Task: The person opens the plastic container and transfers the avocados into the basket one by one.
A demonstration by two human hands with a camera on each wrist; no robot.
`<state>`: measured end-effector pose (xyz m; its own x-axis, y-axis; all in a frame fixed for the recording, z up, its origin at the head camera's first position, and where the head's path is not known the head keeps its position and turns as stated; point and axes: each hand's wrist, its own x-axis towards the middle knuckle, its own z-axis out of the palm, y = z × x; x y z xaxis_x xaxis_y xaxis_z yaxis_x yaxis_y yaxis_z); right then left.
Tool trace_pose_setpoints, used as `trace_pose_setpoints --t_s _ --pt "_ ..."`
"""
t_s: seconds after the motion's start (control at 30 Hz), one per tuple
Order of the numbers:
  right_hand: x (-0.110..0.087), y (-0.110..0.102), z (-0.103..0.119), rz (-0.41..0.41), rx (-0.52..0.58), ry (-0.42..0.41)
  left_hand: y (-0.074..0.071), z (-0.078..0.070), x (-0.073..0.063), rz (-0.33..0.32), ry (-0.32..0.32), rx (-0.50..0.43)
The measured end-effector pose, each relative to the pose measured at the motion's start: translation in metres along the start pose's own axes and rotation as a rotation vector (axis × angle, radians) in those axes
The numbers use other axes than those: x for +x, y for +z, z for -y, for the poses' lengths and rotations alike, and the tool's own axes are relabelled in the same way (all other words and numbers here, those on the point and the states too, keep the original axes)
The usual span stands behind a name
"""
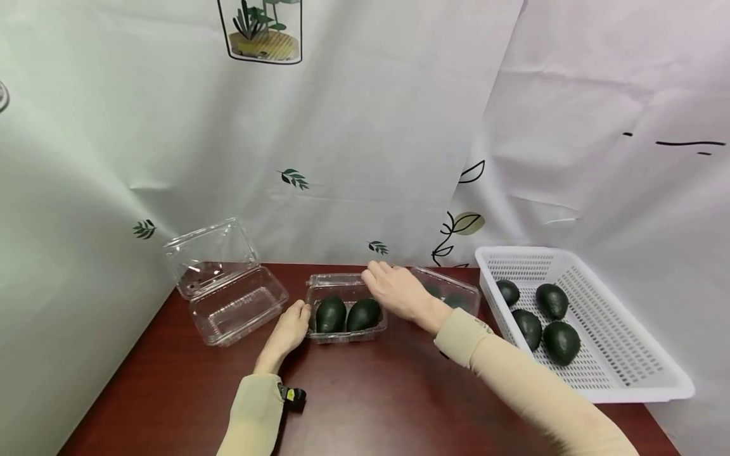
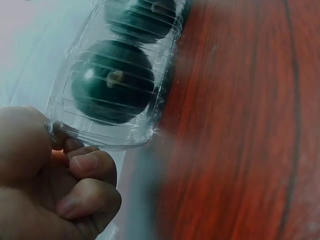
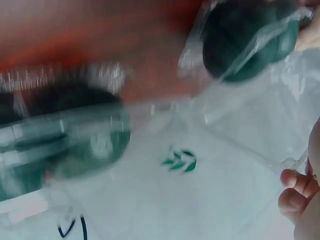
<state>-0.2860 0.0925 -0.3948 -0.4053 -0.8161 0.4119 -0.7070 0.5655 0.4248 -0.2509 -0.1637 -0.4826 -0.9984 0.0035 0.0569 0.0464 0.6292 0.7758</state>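
Observation:
Two dark green avocados lie side by side in a clear plastic clamshell box at the middle of the table. My left hand grips the left end of this box; in the left wrist view its thumb and fingers pinch the clear edge, the others curled below. Over the box's back right corner, my right hand holds the clear lid. In the right wrist view, its fingertips pinch a thin clear edge.
An empty clamshell box stands with its lid raised at the left. Behind my right hand is another clear box with avocados. To the right, a white perforated basket holds several avocados. A patterned white curtain hangs behind the table.

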Motion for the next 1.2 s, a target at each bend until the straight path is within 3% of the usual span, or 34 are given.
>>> trace_pose_setpoints --t_s 0.27,0.43,0.6,0.7,1.0,1.2 --pt "0.028 0.002 -0.030 0.004 0.005 0.096 0.001 0.002 0.001 0.019 -0.002 -0.007" --pt "0.039 0.014 -0.043 0.054 0.078 0.159 0.001 0.001 0.000 0.021 -0.004 -0.016" --pt "0.050 0.028 -0.052 0.054 0.100 0.193 0.000 -0.002 -0.001 0.012 0.001 -0.023" --pt "0.055 0.037 -0.055 0.042 0.081 0.199 -0.001 -0.002 -0.001 0.010 0.003 -0.022" --pt "0.069 0.062 -0.056 0.124 -0.010 0.267 -0.002 0.000 -0.001 0.000 0.010 -0.026" --pt "0.071 0.070 -0.055 0.171 0.021 0.353 -0.001 0.001 0.000 0.017 -0.011 -0.042"
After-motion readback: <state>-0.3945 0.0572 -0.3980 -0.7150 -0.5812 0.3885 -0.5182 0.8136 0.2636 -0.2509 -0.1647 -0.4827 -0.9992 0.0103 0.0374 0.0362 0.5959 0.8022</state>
